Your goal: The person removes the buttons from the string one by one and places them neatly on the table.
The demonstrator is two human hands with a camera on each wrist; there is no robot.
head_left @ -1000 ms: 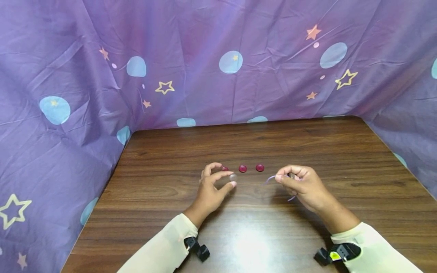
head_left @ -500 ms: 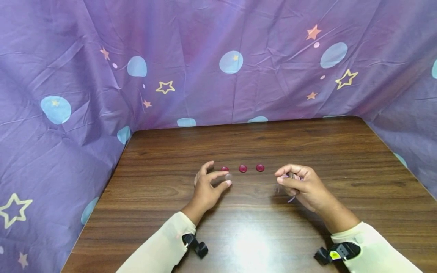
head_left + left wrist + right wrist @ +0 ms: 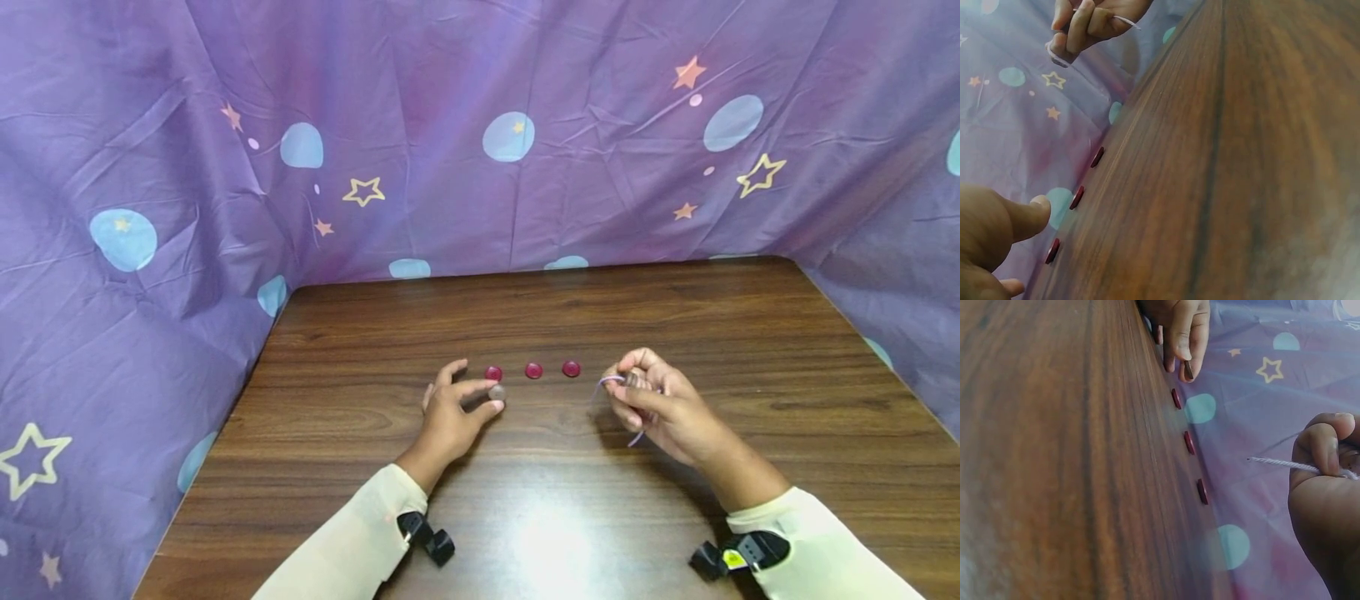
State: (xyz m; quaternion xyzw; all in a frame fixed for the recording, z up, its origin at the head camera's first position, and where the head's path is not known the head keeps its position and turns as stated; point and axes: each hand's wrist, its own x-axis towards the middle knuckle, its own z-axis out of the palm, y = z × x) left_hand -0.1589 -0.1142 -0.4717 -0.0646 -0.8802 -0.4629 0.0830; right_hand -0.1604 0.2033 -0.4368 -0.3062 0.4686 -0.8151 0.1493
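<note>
Between the thumb and index finger of my left hand (image 3: pixel 453 417), a grey-brown button (image 3: pixel 496 392) is pinched; the right wrist view shows this button (image 3: pixel 1189 369) edge-on. My right hand (image 3: pixel 663 404) holds a thin purple cord (image 3: pixel 613 379), with one end sticking out past the fingertips and the other hanging below the hand. A small brown piece (image 3: pixel 632 380), partly hidden by the fingers, is also in that hand. Three dark red buttons lie in a row between and beyond the hands: a left one (image 3: pixel 492 373), a middle one (image 3: pixel 533 371) and a right one (image 3: pixel 572 368).
The wooden table (image 3: pixel 420 333) has a glossy light reflection near its front. A purple curtain (image 3: pixel 420 125) with stars and spots surrounds its back and sides. A black wrist camera (image 3: pixel 427 537) is strapped over each pale sleeve.
My left hand has drawn a little to the left with its button, uncovering the left red button. The fingers of my right hand have shifted their hold on the cord and lifted slightly.
</note>
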